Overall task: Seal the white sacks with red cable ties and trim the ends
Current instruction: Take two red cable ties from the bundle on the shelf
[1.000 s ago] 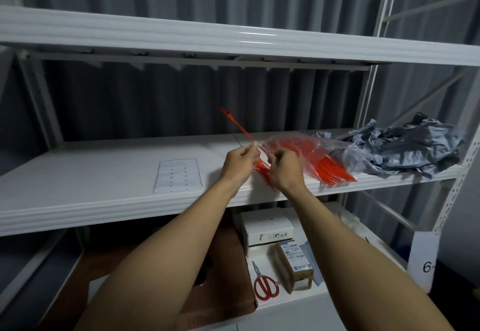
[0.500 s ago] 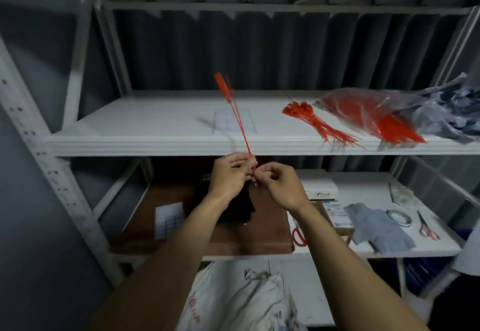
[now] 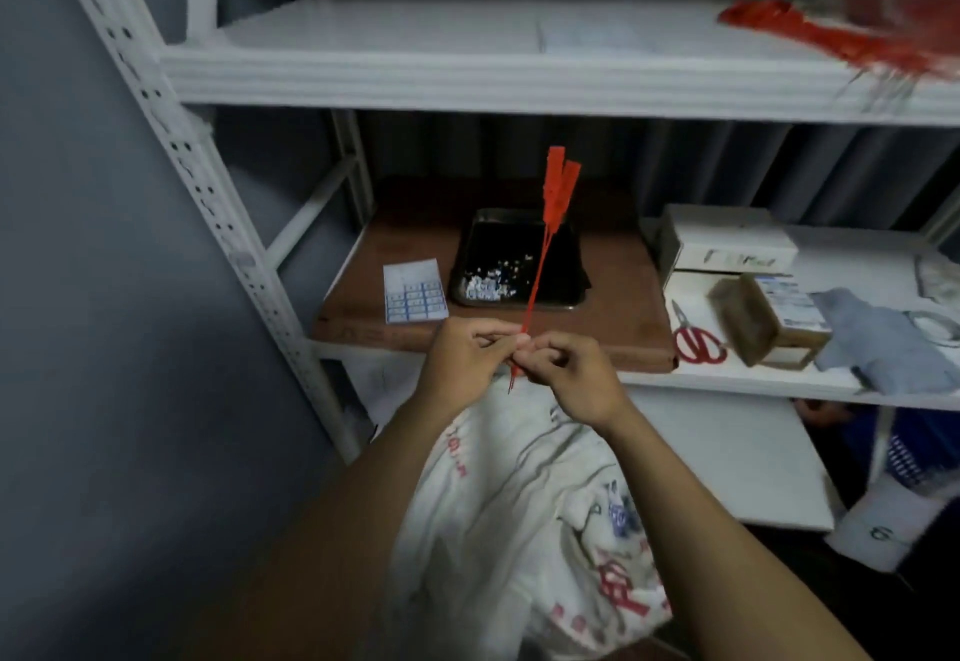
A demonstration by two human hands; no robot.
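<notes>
Two red cable ties (image 3: pixel 546 239) stand upright, heads at the top, pinched near their lower ends by both hands. My left hand (image 3: pixel 462 359) and my right hand (image 3: pixel 566 374) meet fingertip to fingertip on the ties, whose tips poke out just below. Under my forearms lies a crumpled white sack (image 3: pixel 524 515) with red and blue print. More red ties (image 3: pixel 810 34) lie in a bundle on the upper shelf at top right, beside a clear bag of them (image 3: pixel 904 0). Red-handled scissors (image 3: pixel 693 338) rest on the middle shelf to the right.
A white metal rack (image 3: pixel 218 203) frames the scene. The middle shelf holds a brown board (image 3: pixel 623 297), a black tray (image 3: pixel 519 260) with bits, a small label sheet (image 3: pixel 414 291), a white box (image 3: pixel 727 239), a brown carton (image 3: pixel 763 320) and grey cloth (image 3: pixel 883 343).
My view has tilted down from the upper shelf to the middle shelf and the sack. Both hands came down from the tie bundle, carrying two ties upright.
</notes>
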